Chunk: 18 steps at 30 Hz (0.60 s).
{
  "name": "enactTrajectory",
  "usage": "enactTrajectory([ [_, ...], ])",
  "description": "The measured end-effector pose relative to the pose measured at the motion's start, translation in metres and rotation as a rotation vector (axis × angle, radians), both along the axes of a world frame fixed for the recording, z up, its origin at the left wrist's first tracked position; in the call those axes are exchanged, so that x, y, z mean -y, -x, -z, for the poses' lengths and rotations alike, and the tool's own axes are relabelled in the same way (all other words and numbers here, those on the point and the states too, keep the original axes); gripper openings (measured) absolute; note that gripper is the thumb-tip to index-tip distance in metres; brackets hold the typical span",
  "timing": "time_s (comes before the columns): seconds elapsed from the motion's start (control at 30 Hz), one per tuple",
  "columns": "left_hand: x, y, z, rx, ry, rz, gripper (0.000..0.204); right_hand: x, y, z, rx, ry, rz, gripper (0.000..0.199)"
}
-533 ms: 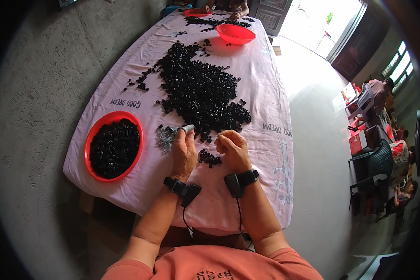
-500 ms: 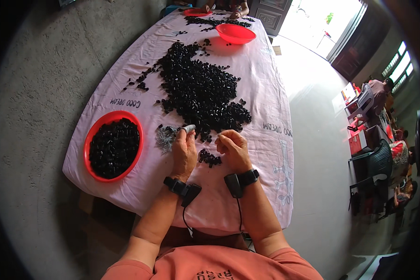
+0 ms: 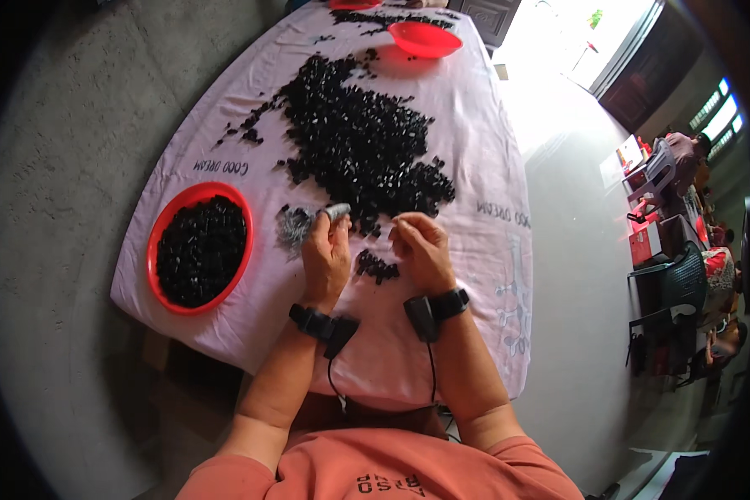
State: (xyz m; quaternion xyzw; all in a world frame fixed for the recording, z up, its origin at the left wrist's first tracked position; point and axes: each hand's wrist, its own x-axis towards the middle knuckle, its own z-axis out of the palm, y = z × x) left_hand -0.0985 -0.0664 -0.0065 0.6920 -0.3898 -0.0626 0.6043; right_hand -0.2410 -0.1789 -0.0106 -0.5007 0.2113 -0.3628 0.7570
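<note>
My left hand (image 3: 328, 260) is closed in a pinch above the pink cloth. A grey wrapping (image 3: 336, 211) shows at its fingertips, and what they grip is too small to make out. Beside it lies a tangle of thin silvery strands (image 3: 295, 228). To the right, my right hand (image 3: 425, 252) also has its thumb and fingers pressed together, on something I cannot make out. Between my wrists and the large heap of small black pieces (image 3: 354, 142) lies a little cluster of the same pieces (image 3: 377, 267).
A red basin (image 3: 152, 271) full of black pieces stands at the left of the cloth-covered table (image 3: 475, 333). Another red basin (image 3: 425, 40) sits at the far end, near more scattered pieces. Chairs (image 3: 682, 279) and seated people are off to the right.
The view has tilted slightly, so the table and heap sit higher in the picture. Both hands keep their pinch, with the right a touch farther from the left.
</note>
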Motion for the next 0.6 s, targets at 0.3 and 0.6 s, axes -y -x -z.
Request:
enactTrajectory([
  [0.3, 0.000, -0.009, 0.007, -0.095, -0.046, -0.015, 0.017, 0.001, -0.001, -0.001, 0.073, -0.035, 0.019, 0.012],
  [0.6, 0.002, -0.012, 0.011, 0.031, -0.084, 0.041, 0.018, -0.001, 0.000, -0.006, 0.021, -0.072, 0.008, 0.014],
])
